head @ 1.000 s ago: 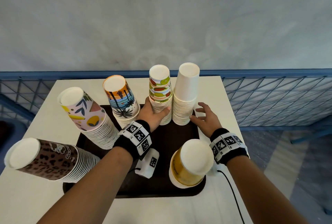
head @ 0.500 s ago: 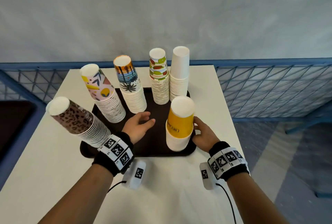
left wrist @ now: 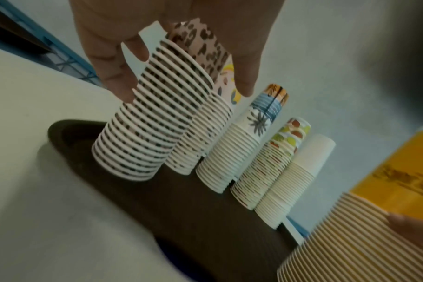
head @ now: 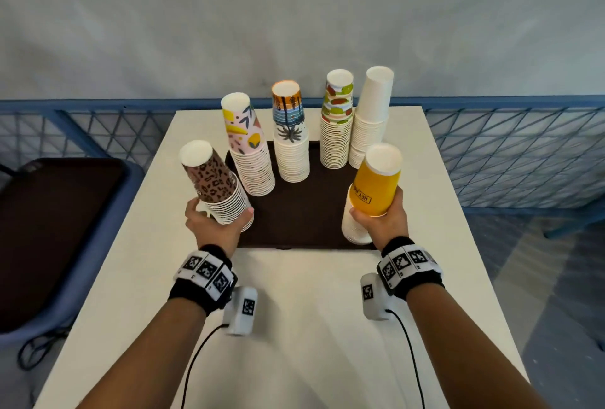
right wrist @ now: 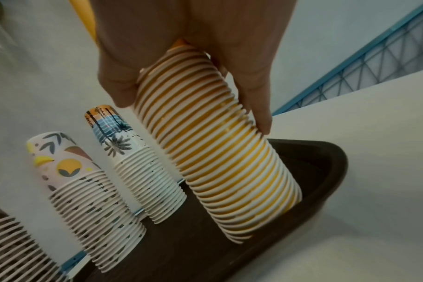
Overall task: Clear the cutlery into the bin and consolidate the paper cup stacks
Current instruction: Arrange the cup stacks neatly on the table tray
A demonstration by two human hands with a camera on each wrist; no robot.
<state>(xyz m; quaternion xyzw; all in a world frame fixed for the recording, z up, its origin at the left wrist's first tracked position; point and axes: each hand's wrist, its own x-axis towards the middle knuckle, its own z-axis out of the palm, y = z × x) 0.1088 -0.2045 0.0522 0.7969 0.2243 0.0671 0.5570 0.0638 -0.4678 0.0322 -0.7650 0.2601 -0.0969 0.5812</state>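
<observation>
Six upside-down paper cup stacks stand on a dark brown tray. My left hand holds the leopard-print stack at the tray's near left; its fingers and thumb curl round the rims of that stack. My right hand grips the yellow stack at the near right, and its fingers wrap the upper rims of the same stack. Behind stand a floral pink stack, a palm-print stack, a green-and-red spotted stack and a plain white stack. No cutlery shows.
The tray sits on a white table. A dark bin on a blue frame stands left of the table. Blue mesh fencing runs behind and to the right. Two wrist-camera cables trail over the near tabletop.
Both hands pulled back from the rear stacks. The right hand took hold of the yellow stack, then the left hand closed round the leopard stack. The view drew back.
</observation>
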